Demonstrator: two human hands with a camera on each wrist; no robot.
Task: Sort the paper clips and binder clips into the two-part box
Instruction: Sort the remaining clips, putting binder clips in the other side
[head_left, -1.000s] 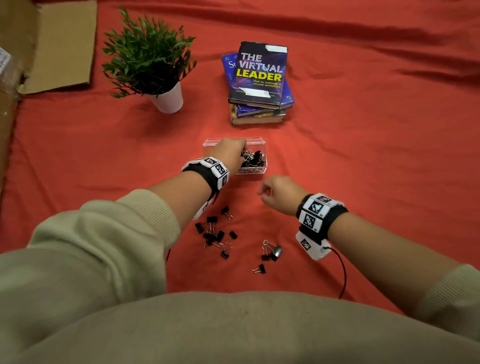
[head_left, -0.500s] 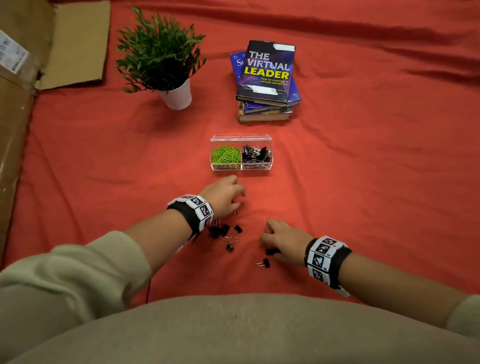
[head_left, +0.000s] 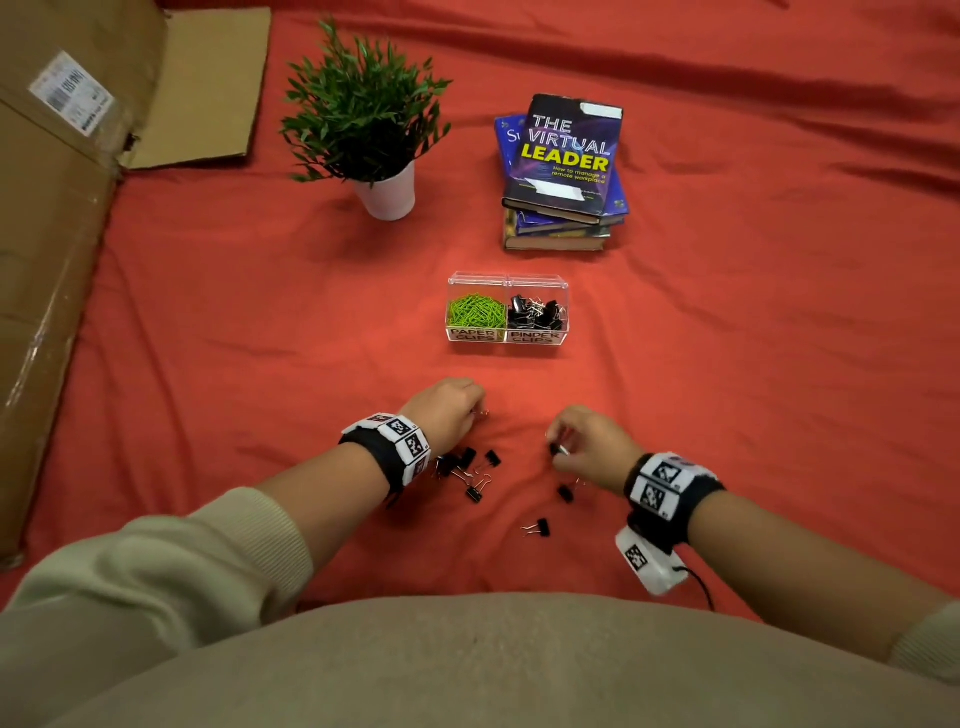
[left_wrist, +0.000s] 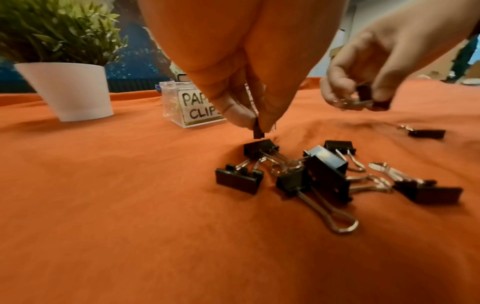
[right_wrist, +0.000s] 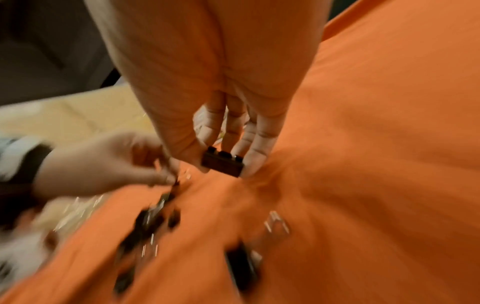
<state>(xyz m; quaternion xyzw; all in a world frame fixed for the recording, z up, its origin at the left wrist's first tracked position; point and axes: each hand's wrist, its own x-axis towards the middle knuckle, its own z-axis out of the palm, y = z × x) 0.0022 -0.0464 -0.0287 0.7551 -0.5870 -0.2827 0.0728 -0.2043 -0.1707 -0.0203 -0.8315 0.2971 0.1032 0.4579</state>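
Note:
A clear two-part box (head_left: 507, 338) sits mid-cloth, with green paper clips (head_left: 475, 310) in its left half and black binder clips (head_left: 537, 312) in its right. Several loose black binder clips (head_left: 470, 467) (left_wrist: 326, 174) lie on the red cloth in front of me. My left hand (head_left: 448, 408) (left_wrist: 255, 123) pinches a small binder clip (left_wrist: 258, 131) just above the pile. My right hand (head_left: 584, 447) (right_wrist: 223, 162) holds a black binder clip (right_wrist: 222, 164) between thumb and fingers, lifted off the cloth; more clips (head_left: 541, 527) lie below it.
A potted plant (head_left: 366, 140) stands at the back left and a stack of books (head_left: 563, 171) at the back right of the box. A cardboard box (head_left: 62, 208) borders the left edge. Red cloth covers the surface.
My left hand came back from the box to the loose clips and pinched one. My right hand dropped to the cloth, took a binder clip and lifted it.

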